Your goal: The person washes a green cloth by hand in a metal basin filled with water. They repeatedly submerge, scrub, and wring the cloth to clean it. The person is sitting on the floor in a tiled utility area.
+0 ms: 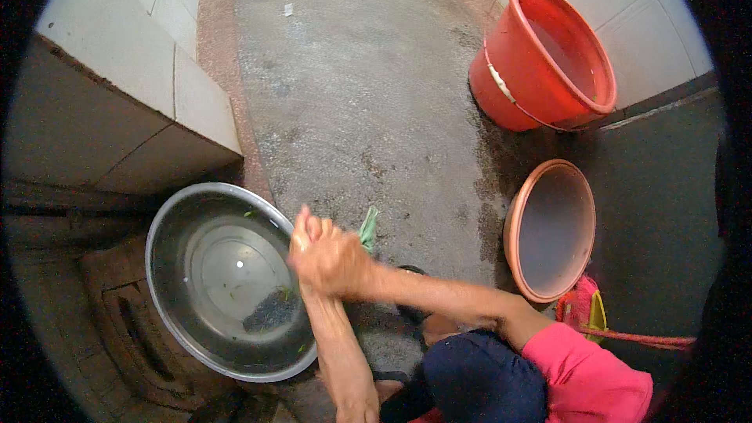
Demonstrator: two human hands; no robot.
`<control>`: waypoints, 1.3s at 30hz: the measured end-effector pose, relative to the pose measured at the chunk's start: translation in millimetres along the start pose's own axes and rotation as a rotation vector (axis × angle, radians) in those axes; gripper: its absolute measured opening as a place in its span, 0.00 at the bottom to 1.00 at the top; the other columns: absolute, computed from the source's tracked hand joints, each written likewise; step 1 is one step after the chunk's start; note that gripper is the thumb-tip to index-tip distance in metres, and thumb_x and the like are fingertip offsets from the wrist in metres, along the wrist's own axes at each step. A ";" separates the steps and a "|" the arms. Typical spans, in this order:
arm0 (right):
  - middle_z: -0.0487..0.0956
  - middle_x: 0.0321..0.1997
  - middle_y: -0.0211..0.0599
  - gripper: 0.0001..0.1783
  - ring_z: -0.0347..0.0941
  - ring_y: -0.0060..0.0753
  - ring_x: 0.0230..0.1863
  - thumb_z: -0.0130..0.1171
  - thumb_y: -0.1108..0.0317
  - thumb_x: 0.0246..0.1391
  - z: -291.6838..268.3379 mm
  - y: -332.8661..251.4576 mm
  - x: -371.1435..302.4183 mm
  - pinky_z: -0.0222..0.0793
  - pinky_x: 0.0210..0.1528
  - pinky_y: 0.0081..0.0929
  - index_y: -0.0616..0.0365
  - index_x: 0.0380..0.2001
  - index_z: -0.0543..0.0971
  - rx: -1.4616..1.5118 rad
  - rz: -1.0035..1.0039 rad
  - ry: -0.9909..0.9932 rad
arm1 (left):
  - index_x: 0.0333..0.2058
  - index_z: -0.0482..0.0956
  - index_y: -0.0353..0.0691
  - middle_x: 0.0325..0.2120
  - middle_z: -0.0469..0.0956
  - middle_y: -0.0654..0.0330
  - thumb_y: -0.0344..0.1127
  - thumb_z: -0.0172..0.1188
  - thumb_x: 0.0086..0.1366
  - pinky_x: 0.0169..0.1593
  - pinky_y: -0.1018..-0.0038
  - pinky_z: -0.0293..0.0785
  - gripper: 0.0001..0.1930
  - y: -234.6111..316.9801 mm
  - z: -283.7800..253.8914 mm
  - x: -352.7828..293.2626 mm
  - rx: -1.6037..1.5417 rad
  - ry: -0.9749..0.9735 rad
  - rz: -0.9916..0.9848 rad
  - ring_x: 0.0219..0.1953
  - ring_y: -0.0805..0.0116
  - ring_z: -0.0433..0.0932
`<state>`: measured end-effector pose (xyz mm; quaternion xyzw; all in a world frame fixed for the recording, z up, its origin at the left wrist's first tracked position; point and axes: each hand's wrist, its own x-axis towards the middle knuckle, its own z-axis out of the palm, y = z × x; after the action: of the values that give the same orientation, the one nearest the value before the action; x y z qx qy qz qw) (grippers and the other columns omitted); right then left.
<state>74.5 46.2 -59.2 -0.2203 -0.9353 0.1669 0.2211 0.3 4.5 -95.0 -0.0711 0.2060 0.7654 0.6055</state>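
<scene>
My two hands are pressed together over the right rim of a wide steel basin [160, 290]. My right hand [338, 265] is closed round my left hand [304, 232], whose fingers show only in part at the top and look bent. Whatever may lie between them is hidden. Just right of the knuckles a small pale green, crumpled piece [369, 227] shows; I cannot tell whether it lies on the floor or is held. The basin contains clear liquid, a dark patch of small bits [270, 311] and a few green scraps.
At the far right stands a red bucket [501, 82] with liquid inside. Nearer is an orange tub [513, 243] of cloudy liquid, beside a pink and yellow item [581, 305] with a red cord. A tiled wall corner [149, 78] juts out behind the basin. The concrete floor [360, 70] has damp patches.
</scene>
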 end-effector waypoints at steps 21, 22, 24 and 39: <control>0.66 0.13 0.36 0.12 0.65 0.42 0.13 0.50 0.63 0.51 18.1 33.0 -17.7 0.59 0.15 0.40 0.54 0.18 0.67 0.306 0.212 0.138 | 0.17 0.68 0.46 0.15 0.64 0.71 0.40 0.47 0.64 0.21 0.78 0.59 0.15 -18.4 -7.3 0.5 0.344 0.350 0.059 0.18 0.78 0.64; 0.70 0.14 0.45 0.11 0.68 0.44 0.14 0.55 0.65 0.51 7.1 4.6 -17.8 0.63 0.17 0.39 0.63 0.27 0.78 0.357 0.098 0.302 | 0.17 0.68 0.47 0.15 0.64 0.71 0.40 0.46 0.64 0.20 0.78 0.58 0.15 -4.8 -17.4 -2.6 0.359 0.186 0.033 0.18 0.78 0.63; 0.70 0.14 0.40 0.12 0.66 0.44 0.13 0.51 0.61 0.50 0.7 -28.1 -25.6 0.60 0.15 0.41 0.60 0.25 0.73 0.583 0.032 0.357 | 0.16 0.65 0.48 0.13 0.62 0.71 0.40 0.46 0.64 0.18 0.77 0.56 0.16 -0.4 -24.3 -1.2 0.247 0.029 0.065 0.16 0.78 0.61; 0.72 0.16 0.39 0.14 0.72 0.37 0.23 0.53 0.60 0.52 27.2 -15.7 -6.3 0.64 0.25 0.34 0.56 0.20 0.75 -0.038 0.543 0.156 | 0.22 0.69 0.48 0.14 0.64 0.69 0.50 0.47 0.68 0.27 0.74 0.70 0.18 -30.0 -15.8 -0.8 0.051 0.053 0.015 0.18 0.73 0.66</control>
<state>61.0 24.1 -78.0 -0.4789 -0.8253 0.1849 0.2353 27.0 3.0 -115.9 -0.0744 0.2417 0.7623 0.5958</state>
